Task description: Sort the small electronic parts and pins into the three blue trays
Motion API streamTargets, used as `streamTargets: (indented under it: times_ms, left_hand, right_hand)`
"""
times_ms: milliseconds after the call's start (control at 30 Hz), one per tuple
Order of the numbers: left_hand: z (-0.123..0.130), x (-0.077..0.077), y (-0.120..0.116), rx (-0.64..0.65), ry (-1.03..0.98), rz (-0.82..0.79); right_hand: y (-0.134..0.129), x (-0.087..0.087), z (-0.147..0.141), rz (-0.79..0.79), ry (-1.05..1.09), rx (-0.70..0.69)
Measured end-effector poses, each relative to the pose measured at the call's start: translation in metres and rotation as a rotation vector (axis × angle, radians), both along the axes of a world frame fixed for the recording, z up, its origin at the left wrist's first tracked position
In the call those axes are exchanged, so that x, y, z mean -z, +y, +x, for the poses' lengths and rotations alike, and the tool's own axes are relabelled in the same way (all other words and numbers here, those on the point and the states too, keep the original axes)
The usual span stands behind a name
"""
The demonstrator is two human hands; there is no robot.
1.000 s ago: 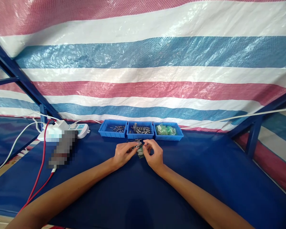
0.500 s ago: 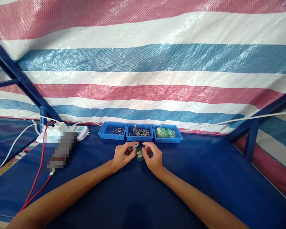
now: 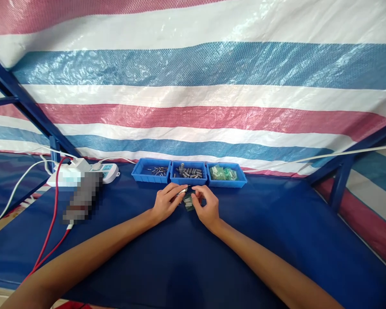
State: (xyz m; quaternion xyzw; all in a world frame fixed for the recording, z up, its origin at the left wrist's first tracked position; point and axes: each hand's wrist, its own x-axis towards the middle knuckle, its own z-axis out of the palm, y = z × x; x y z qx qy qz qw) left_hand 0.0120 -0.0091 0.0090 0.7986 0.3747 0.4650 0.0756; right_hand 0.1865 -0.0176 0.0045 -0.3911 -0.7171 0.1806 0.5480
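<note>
My left hand is closed around a small silvery metal cylinder, with a thin tip showing past the fingers. Just to the right, my right hand has thumb and fingers curled together; whatever they pinch, if anything, is too small to make out. Between and below the fingertips lies a clear-and-green packet on the dark blue table, partly hidden by the right thumb. Behind the hands stands a blue bin of grey metal cylinders.
The left blue bin holds thin metal pins, the right one green-and-clear packets. At left are a white power strip, a blurred dark object and a red cable. Striped sheeting hangs behind the table.
The view has tilted down slightly, so everything sits a little higher. My left fingers have closed further over the metal cylinder; the right hand keeps nearly the same pose.
</note>
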Motion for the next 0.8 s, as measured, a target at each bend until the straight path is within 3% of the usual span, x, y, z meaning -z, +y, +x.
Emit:
streamTargets:
  times_ms: [800]
  left_hand:
    - [-0.0005, 0.0058, 0.0030, -0.055, -0.022, -0.032]
  right_hand:
    - [0.0002, -0.0004, 0.0010, -0.029, -0.032, -0.014]
